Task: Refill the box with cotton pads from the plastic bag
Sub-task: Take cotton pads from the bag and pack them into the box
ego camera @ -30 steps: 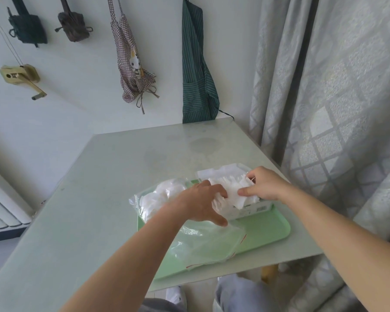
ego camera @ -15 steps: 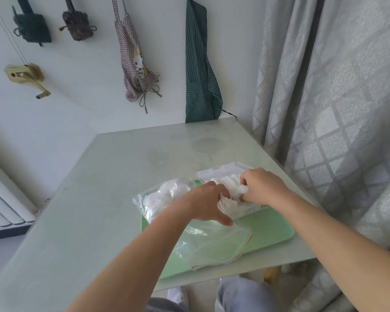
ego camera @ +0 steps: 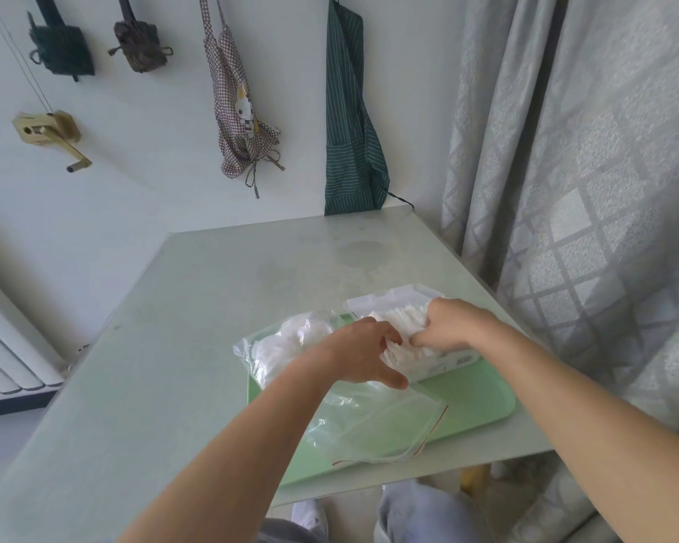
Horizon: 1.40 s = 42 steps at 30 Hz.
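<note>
Gripping cotton pads (ego camera: 402, 321) in the open box (ego camera: 453, 361).
The pads are clasped by the curled fingers of the left hand (ego camera: 363, 356) and the right hand (ego camera: 453, 327); the box is set on the green tray (ego camera: 483, 397), just beside the plastic bag (ego camera: 369, 423).

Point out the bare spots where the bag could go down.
The table is bare from the box back to the wall, and left of the green tray. On the tray, only the near right corner, beside the plastic bag, is free. Crowded: where the left hand and right hand grip cotton pads over the box.
</note>
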### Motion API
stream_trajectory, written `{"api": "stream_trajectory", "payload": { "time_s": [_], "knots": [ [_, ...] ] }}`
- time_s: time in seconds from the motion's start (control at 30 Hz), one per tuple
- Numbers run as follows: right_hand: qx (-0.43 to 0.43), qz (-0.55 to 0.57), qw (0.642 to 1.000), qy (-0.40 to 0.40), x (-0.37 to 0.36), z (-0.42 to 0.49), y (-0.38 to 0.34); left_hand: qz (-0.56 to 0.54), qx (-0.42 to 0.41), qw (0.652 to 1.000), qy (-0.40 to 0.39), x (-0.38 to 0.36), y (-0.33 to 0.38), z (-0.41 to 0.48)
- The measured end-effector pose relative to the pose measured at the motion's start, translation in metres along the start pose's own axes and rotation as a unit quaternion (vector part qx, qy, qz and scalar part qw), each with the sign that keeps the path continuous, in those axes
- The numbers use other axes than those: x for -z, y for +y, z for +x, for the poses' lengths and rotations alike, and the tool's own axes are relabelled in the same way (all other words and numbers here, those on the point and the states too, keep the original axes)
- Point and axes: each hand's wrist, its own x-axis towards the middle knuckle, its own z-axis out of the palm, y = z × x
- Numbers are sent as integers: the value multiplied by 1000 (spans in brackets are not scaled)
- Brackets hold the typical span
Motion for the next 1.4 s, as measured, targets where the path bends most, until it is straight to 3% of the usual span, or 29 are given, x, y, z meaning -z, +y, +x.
{"api": "stream_trajectory", "payload": {
  "time_s": [0.27, 0.37, 0.5, 0.57, 0.67, 0.8, 0.87, 0.93, 1.1, 1.17, 1.27, 1.4],
  "knots": [
    [36, -33, 998, 36, -15, -15, -17, -27, 3, 1000, 13, -1, 1, -5],
    [22, -7, 998, 62, -10, -24, -12, -81, 2, 994, 67, 3, 0, -17],
    [47, 55, 982, 173, -2, -44, -5, -100, -24, 981, 164, 11, -6, -49],
    [107, 156, 974, 127, 1, -57, -7, -116, -23, 977, 178, 15, -6, -70],
    [178, 274, 944, -34, 1, -85, -17, -125, 9, 982, 142, 13, -2, -103],
    [222, 207, 936, -179, -6, -113, -25, 19, 53, 997, 47, 1, 0, -135],
    [234, 143, 941, -201, -11, -123, -31, 54, 59, 995, 64, -6, -5, -140],
    [229, 71, 951, -197, -19, -127, -37, -10, 68, 989, 128, -12, -10, -141],
    [209, 69, 968, -120, -50, -124, -57, -183, 78, 938, 283, -16, 0, -146],
    [210, 93, 969, -89, -59, -114, -65, -226, 48, 932, 279, -15, 8, -152],
    [231, 133, 961, -68, -64, -98, -81, -327, 37, 921, 211, -10, 10, -164],
    [227, 90, 968, -53, -68, -78, -94, -430, 185, 842, 268, -5, -22, -164]
  ]
}}
